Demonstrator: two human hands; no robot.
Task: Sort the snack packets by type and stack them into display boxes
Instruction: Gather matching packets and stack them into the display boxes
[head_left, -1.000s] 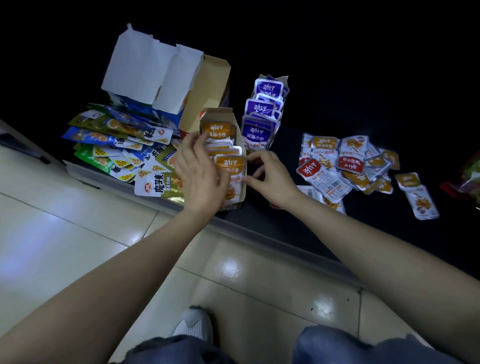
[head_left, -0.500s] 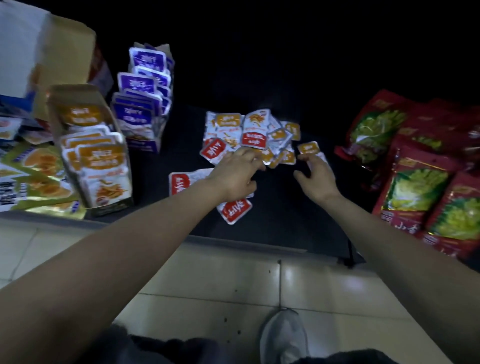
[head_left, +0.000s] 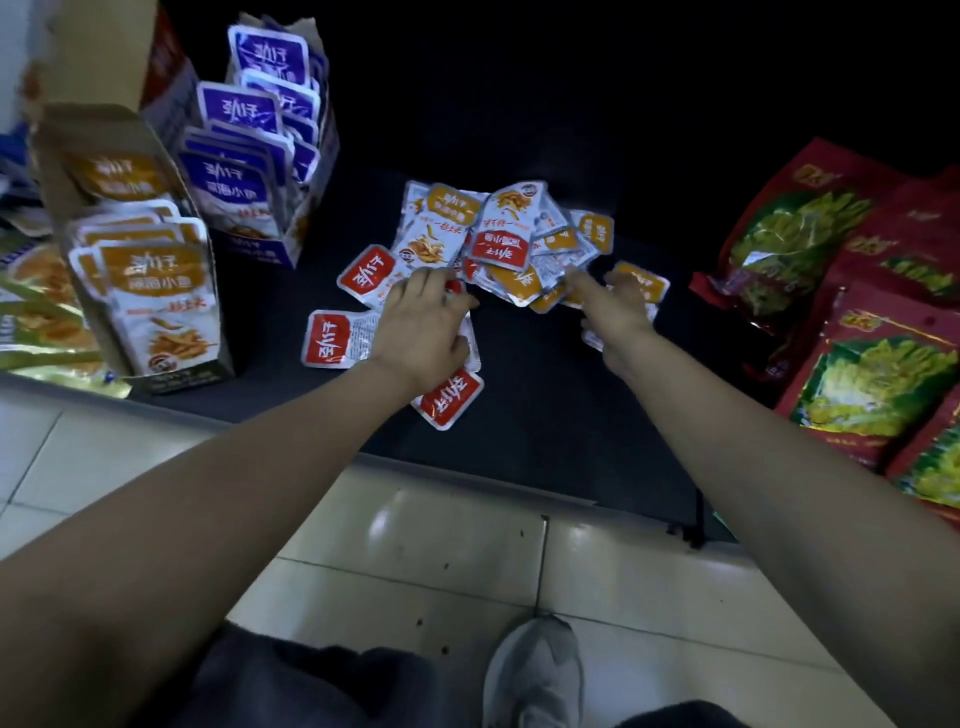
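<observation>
Two hands are reaching a loose pile of snack packets (head_left: 498, 234). The left hand (head_left: 423, 332), fingers bent, is lying over red packets (head_left: 332, 340) at the pile's near-left edge; whether it is gripping one cannot be told. The right hand (head_left: 618, 312) is touching the pile's near-right edge with its index finger (head_left: 579, 280) extended, grasping nothing.

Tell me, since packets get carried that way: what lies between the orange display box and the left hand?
Head view: a farther red packet and a nearer red packet lie there on the dark shelf.
</observation>
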